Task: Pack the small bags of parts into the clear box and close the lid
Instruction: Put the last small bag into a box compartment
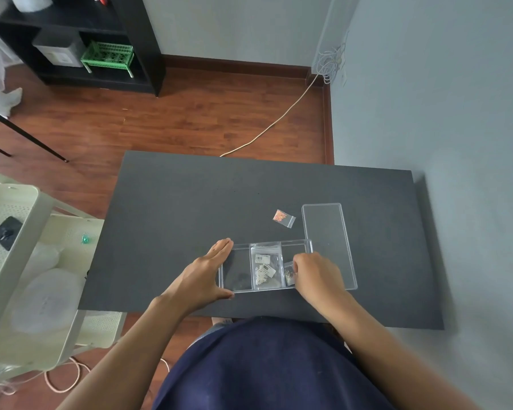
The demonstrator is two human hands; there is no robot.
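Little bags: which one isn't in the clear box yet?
The orange bag, lying alone on the table beside the lid. The others sit inside the clear box.

Clear box [237, 272] open on the table, lid [328, 244] off.
Labelled bags [265, 269] fill its middle compartment; an orange-filled bag [284, 218] lies apart, beside the flat lid.
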